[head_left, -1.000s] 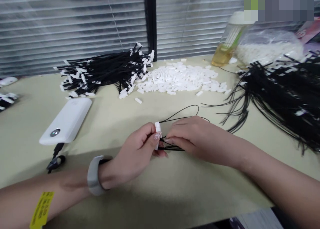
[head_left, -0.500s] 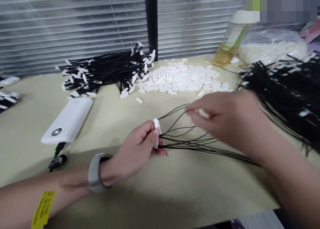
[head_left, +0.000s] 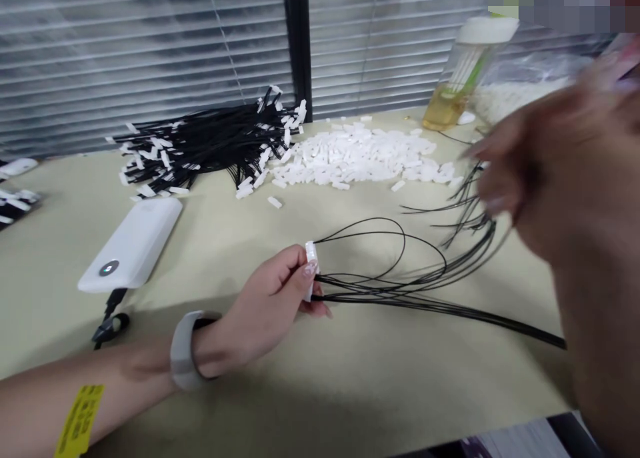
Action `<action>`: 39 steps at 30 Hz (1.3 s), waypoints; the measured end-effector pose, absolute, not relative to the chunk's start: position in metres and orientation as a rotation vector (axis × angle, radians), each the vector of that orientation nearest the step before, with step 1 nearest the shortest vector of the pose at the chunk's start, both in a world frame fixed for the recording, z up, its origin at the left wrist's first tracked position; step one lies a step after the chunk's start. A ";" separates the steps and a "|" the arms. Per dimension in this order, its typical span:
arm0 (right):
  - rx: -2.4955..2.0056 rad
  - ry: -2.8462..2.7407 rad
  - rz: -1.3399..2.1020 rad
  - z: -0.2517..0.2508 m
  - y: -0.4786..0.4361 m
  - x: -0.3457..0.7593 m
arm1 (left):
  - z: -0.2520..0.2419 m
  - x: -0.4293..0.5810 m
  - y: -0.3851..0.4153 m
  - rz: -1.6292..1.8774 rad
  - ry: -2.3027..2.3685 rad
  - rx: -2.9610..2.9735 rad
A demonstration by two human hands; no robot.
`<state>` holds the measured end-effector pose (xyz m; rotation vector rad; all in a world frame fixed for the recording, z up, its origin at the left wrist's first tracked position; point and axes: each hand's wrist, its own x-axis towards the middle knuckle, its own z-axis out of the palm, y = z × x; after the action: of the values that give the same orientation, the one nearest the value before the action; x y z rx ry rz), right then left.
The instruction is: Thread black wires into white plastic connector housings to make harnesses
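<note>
My left hand (head_left: 280, 281) pinches a white plastic connector (head_left: 311, 251) between thumb and fingers, above the table. Thin black wires (head_left: 400, 288) run out of the connector to the right; two of them bow upward in wide loops. My right hand (head_left: 545, 151) is raised at the right, blurred, with its fingers curled together over wires that bend up to it. Loose wire ends (head_left: 443, 211) fan out to the left below those fingertips. The lower wires (head_left: 500, 321) stretch on to the right and pass behind my right wrist.
White connectors (head_left: 360, 155) are heaped at the back, beside a pile of finished-looking black cables (head_left: 210, 138). A white power bank (head_left: 135, 245) with a cable lies at left. A bottle of yellow liquid (head_left: 445, 105) and a clear bag (head_left: 520, 88) stand back right.
My right hand has moved up and to the right, away from the loops near the connector. Wires now bend upward, with loose ends showing. My left hand stays closed on the connector.
</note>
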<state>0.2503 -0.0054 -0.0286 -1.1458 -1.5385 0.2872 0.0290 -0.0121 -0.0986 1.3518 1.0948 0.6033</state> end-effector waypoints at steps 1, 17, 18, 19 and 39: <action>-1.166 -1.612 0.286 -0.032 -0.007 0.244 | -0.099 0.029 -0.012 0.608 1.096 1.357; -1.202 -2.266 0.195 -0.073 -0.008 0.212 | -0.099 0.028 -0.012 0.617 1.010 1.376; -1.198 -2.269 0.176 -0.073 -0.008 0.211 | -0.099 0.029 -0.012 0.620 1.008 1.374; -1.192 -2.269 0.156 -0.074 -0.008 0.210 | -0.099 0.028 -0.012 0.623 1.005 1.373; -1.050 -2.328 -0.035 -0.083 -0.005 0.210 | -0.098 0.027 -0.011 0.566 0.965 1.438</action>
<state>0.2103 -0.0049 -0.0835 -1.0496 -2.3284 -0.0353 0.0268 -0.0114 -0.0981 1.4378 0.9652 0.5658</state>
